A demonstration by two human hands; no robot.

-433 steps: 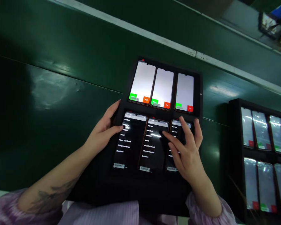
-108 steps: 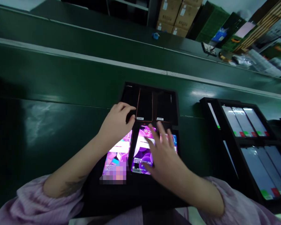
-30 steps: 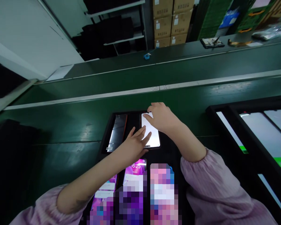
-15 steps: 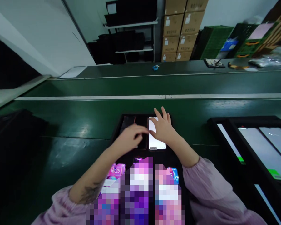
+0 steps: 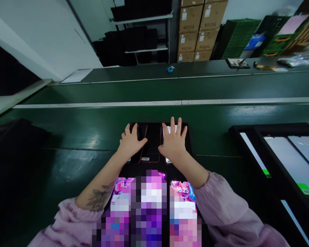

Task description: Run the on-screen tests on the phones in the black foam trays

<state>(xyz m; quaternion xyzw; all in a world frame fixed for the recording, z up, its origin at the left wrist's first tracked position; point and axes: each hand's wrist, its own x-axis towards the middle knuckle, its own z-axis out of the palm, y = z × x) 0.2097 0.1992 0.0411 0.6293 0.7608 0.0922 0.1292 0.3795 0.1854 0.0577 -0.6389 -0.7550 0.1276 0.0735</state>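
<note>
Fingers spread, my left hand (image 5: 130, 140) lies over the dark-screened phone at the left of the black tray (image 5: 144, 168). Beside it, a second dark phone (image 5: 152, 145) with a small white label near its lower edge sits in the middle. My right hand (image 5: 174, 142) is also open, its fingers stretched across a phone with a lit white screen (image 5: 168, 160), which it mostly covers. Nearer to me, phones with colourful screens lie in a row; the right-hand phone (image 5: 182, 189) reads 16:25. Pixel blocks hide much of that row.
At the right, a black tray (image 5: 233, 129) holds several pale-screened phones with green stickers. A dark bulky object (image 5: 15, 147) stands at the left. Across the green bench (image 5: 92, 118) runs a white strip (image 5: 105, 103). Cardboard boxes (image 5: 190, 39) and green crates (image 5: 240, 39) stand behind.
My left hand has moved left, from the middle phone to the left one, and its fingers have spread. My right hand has flattened over the white-screened phone. The view has shifted slightly.
</note>
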